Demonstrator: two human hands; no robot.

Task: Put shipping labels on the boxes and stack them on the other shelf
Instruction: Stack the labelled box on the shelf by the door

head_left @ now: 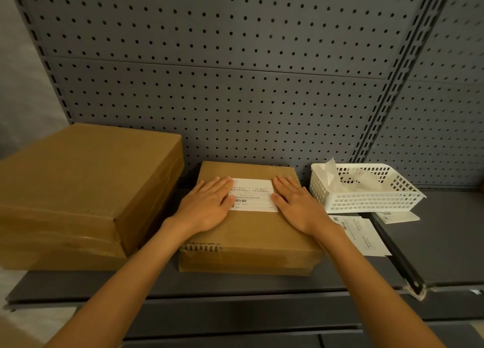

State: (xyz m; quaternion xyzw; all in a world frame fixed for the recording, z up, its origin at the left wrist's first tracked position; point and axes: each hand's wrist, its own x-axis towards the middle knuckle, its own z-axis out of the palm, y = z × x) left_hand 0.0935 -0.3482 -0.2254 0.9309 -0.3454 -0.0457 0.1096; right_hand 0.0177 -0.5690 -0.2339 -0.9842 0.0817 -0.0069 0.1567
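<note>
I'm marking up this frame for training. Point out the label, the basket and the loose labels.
label (pixel 255 194), head view, on its printed middle between the hands.
basket (pixel 366 202), head view, on its front wall.
loose labels (pixel 362 236), head view, on the top sheet.

Brown boxes (pixel 251 232), white label (pixel 252 194), white basket (pixel 366 201).

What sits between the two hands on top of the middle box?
In the head view, the white shipping label lies flat on the box between the left hand and right hand, whose fingertips rest on its two ends.
</note>
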